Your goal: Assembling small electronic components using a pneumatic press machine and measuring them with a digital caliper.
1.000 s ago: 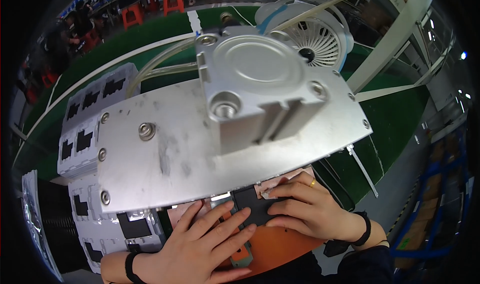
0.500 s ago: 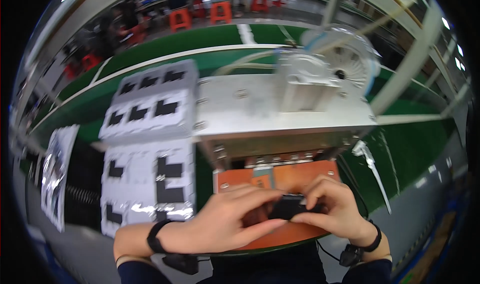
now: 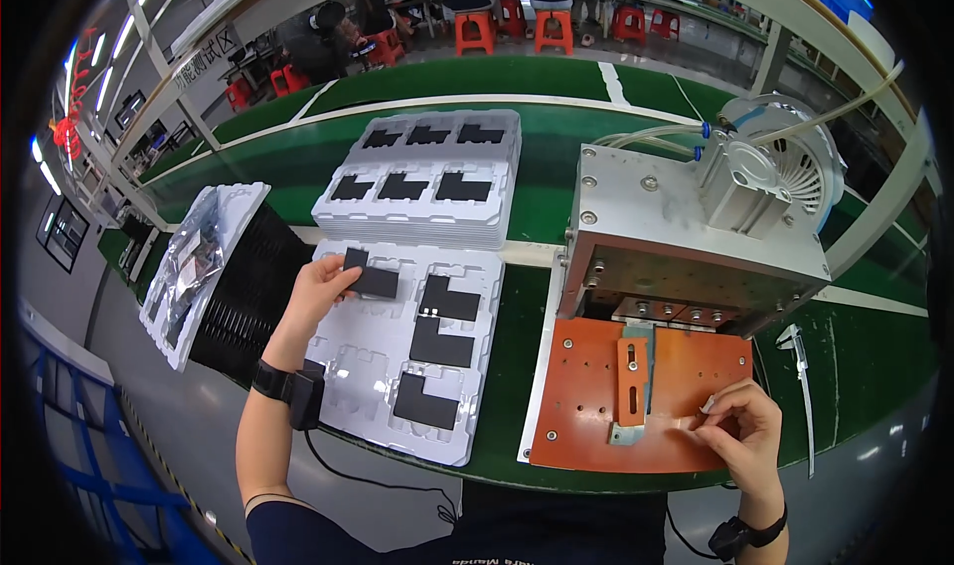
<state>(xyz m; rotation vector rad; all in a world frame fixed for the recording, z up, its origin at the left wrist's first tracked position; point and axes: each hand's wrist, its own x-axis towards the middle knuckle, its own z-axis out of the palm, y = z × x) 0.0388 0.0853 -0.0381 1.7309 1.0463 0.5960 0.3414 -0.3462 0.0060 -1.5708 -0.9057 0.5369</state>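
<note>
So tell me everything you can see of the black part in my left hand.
The black part is flat, thin-looking and L-shaped, with a plain dark face; its material can't be told. Your left hand pinches it near its left end, the short arm pointing up and the wider body reaching right. It is over the white tray's upper left; whether it touches the tray is unclear.

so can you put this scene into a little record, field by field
left hand: pinches a black L-shaped piece at the front white tray
right hand: by the right side of the orange plate, a pale scrap at its fingertips, too small to identify
tray contents: three other black pieces, right column
behind tray: white tray stack
behind plate: metal press
far right: caliper-like tool on green surface
</note>
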